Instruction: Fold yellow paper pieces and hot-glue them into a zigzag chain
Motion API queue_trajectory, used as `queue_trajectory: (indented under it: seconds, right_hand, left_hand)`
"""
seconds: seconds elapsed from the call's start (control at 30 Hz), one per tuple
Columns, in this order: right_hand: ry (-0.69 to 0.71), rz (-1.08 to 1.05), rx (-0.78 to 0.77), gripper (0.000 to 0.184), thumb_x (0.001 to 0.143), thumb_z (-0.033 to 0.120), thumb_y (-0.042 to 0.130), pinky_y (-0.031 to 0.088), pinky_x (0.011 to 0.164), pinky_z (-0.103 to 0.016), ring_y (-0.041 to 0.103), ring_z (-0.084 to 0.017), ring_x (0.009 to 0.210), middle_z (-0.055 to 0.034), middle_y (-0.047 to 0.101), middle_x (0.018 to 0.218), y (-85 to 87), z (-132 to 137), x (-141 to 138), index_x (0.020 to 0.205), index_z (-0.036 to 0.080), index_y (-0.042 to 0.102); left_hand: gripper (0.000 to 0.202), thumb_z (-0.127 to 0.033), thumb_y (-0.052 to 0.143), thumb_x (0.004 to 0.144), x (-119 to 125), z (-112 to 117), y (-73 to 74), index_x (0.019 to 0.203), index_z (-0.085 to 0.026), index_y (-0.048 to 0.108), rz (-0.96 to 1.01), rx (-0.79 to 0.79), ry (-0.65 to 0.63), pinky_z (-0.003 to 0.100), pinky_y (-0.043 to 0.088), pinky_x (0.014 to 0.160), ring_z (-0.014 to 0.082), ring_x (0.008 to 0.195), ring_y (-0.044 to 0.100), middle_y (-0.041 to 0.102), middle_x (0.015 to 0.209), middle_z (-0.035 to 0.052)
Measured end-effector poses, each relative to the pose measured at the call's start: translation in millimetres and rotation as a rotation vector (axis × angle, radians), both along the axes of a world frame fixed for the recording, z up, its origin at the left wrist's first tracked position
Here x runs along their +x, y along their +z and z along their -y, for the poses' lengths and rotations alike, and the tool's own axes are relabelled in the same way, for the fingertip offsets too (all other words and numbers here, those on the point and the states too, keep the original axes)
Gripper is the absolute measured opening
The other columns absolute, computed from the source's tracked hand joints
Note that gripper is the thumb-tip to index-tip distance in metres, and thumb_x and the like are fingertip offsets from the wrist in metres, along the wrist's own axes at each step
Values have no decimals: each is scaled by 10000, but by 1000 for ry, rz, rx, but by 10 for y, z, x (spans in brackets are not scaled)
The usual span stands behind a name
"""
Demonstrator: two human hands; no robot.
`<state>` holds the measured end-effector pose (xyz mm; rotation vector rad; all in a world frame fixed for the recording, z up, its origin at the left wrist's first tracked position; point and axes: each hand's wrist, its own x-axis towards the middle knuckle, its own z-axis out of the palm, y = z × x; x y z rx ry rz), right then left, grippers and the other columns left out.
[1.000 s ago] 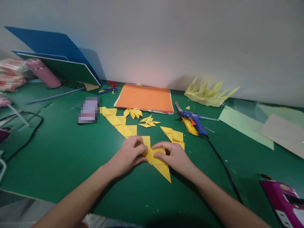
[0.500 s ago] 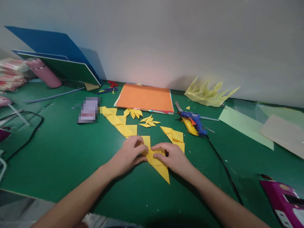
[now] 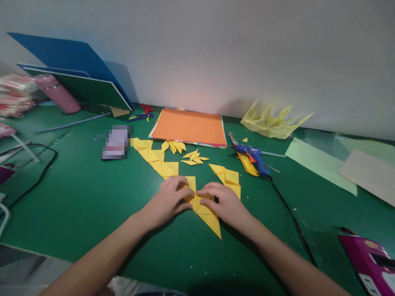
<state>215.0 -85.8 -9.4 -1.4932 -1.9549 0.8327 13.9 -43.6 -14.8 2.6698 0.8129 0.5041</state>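
A long chain of folded yellow paper pieces (image 3: pixel 170 168) runs diagonally across the green table, its near end tapering to a point. My left hand (image 3: pixel 171 200) grips the chain from the left with bent fingers, thumb low against the paper. From the right, my right hand (image 3: pixel 226 204) pinches the same chain, fingertips close to those of the left. Part of the paper is hidden beneath both hands. Just beyond my right hand lies a shorter folded yellow strip (image 3: pixel 230 176). Two small clusters of pointed yellow pieces (image 3: pixel 173 146) rest farther back.
A blue glue gun (image 3: pixel 251 153) lies right of centre, its black cord trailing toward me. Behind are an orange paper stack (image 3: pixel 189 126) and a spiky pale-yellow paper form (image 3: pixel 273 123). A blurred phone (image 3: pixel 115 142) lies left; a magenta power strip (image 3: pixel 367 255) sits front right.
Almost nothing differs. Both hands stay on the yellow chain in the same grip, and the whole view has shifted very slightly.
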Motion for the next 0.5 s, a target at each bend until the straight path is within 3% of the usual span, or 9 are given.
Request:
queue_trajectory:
  seconds: [0.5]
  right_hand:
    - [-38,-98,-92,278,737,59,625,499,815,-338,652,-191,897,-30,714,979,35,10,-12,959,219,674]
  left_hand:
    - [171,-282,675,802,20,7,25,912,-200,572,-48,15,17,404,450,814,228,933,475,485,1042,67]
